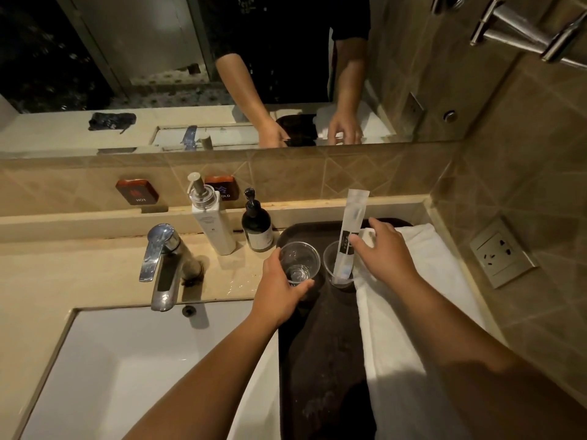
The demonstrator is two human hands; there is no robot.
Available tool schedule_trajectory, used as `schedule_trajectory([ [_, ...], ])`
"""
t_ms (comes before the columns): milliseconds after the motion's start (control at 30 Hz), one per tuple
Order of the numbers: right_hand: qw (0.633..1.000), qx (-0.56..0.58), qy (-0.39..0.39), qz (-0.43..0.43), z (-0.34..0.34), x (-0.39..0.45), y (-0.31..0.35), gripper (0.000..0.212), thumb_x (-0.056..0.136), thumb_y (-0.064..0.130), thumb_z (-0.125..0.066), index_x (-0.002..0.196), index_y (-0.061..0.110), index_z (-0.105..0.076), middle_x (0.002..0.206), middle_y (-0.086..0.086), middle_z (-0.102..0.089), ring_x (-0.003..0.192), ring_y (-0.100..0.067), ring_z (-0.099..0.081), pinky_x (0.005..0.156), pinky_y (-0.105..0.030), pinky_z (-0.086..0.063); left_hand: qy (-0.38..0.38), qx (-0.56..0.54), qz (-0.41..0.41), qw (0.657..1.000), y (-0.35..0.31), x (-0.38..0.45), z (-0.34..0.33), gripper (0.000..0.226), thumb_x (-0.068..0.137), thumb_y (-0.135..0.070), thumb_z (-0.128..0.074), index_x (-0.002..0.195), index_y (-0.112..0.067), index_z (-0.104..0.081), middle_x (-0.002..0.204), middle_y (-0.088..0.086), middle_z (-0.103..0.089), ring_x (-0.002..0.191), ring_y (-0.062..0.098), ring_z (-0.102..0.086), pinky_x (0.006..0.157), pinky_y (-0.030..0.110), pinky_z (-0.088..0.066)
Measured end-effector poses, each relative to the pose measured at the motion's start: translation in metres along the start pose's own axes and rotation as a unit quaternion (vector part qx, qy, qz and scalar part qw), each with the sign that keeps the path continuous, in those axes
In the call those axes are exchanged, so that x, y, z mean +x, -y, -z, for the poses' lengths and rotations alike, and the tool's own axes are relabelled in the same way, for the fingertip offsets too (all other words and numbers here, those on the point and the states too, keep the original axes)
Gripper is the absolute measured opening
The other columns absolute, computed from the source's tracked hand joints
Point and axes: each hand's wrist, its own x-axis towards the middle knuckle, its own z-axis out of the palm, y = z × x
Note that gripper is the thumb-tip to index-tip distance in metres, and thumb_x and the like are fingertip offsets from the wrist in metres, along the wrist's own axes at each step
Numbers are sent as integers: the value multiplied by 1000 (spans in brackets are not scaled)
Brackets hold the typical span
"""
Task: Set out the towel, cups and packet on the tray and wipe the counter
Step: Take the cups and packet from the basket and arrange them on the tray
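Note:
A dark brown tray (320, 350) lies on the counter right of the sink. A folded white towel (413, 312) runs along the tray's right side. Two clear plastic cups stand upright at the tray's far end. My left hand (279, 293) is wrapped around the left cup (300, 262). The right cup (338, 271) holds a long white packet (351, 236) that stands up in it and leans toward the wall. My right hand (384, 252) hovers over the towel's far end, fingers apart, with the fingertips touching the packet's middle.
A white pump bottle (212, 223) and a dark pump bottle (257, 227) stand by the tray's far left corner. The chrome faucet (162, 262) and white sink (133, 369) are on the left. A wall socket (502, 252) sits at the right; a mirror (190, 74) hangs above.

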Motion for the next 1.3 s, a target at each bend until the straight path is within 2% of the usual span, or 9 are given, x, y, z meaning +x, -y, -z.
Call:
schedule_trajectory([
  [133, 995, 50, 78, -36, 3, 21, 7, 48, 97, 42, -58, 137, 16, -55, 135, -5, -60, 123, -26, -55, 94, -38, -46, 2, 2, 3, 1000, 0, 1, 0, 98, 72, -38, -84, 147, -26, -24, 150, 1, -37, 132, 21, -44, 98, 28, -36],
  [267, 987, 126, 90, -42, 5, 23, 7, 14, 97, 29, -63, 95, 16, -70, 97, -4, -71, 90, -22, -64, 68, -28, -45, 5, 15, 3, 1000, 0, 1, 2, 99, 71, -41, -84, 148, -26, -24, 151, 1, -37, 133, 21, -43, 103, 32, -37],
  [500, 966, 254, 55, 9, 44, 1, 14, 12, 91, 30, -71, 81, 25, -69, 69, 18, -70, 61, 8, -60, 60, -16, -42, 14, 21, 10, 1000, 3, 2, 4, 105, 67, -46, -85, 149, -29, -22, 153, 0, -36, 135, 23, -42, 105, 40, -40],
  [667, 941, 332, 41, 53, 81, -19, 27, 18, 90, 18, -72, 73, 22, -69, 73, 5, -70, 80, -17, -64, 77, -35, -49, 32, 61, -9, 998, -8, -3, 16, 112, 66, -52, -84, 152, -28, -17, 160, 1, -23, 144, 24, -27, 114, 48, -31],
  [800, 935, 341, 80, 60, 93, -50, 33, 17, 91, 20, -70, 77, 29, -74, 84, 4, -76, 82, -8, -72, 69, -21, -53, 0, 130, -112, 985, -31, -36, 31, 85, 77, -61, -69, 148, -31, -32, 161, -5, -20, 146, 16, -18, 115, 42, -23],
  [933, 924, 339, 179, 18, 67, -86, 26, 18, 92, 23, -69, 75, 27, -74, 80, 0, -75, 75, -12, -70, 65, -20, -52, 94, 8, -123, 988, -45, -95, 33, 51, 85, -66, -46, 129, -40, -51, 129, -19, -56, 113, -8, -50, 94, 24, -47],
  [1067, 888, 369, 260, -89, 24, -115, 9, 27, 91, 18, -71, 66, 26, -72, 68, 2, -69, 63, -5, -64, 60, -20, -51, 109, -20, -79, 991, -26, -136, 19, 15, 96, -37, -52, 93, -35, -66, 85, -17, -68, 81, -3, -61, 69, 17, -48],
  [1167, 894, 338, 251, -156, -12, -132, -7, 19, 88, 18, -73, 70, 24, -76, 62, 4, -66, 57, -3, -60, 54, -19, -49, 120, -6, -28, 992, -2, -158, 2, 15, 96, -31, -53, 86, -30, -63, 77, -12, -64, 77, -1, -59, 64, 14, -46],
  [1300, 951, 206, 154, -171, -57, -145, -24, 5, 80, 21, -77, 82, 21, -73, 70, 2, -71, 65, -10, -66, 60, -28, -55, 134, 40, 9, 990, 19, -173, -18, 7, 95, -24, -51, 102, -26, -54, 67, -8, -59, 62, 4, -57, 58, 22, -44],
])
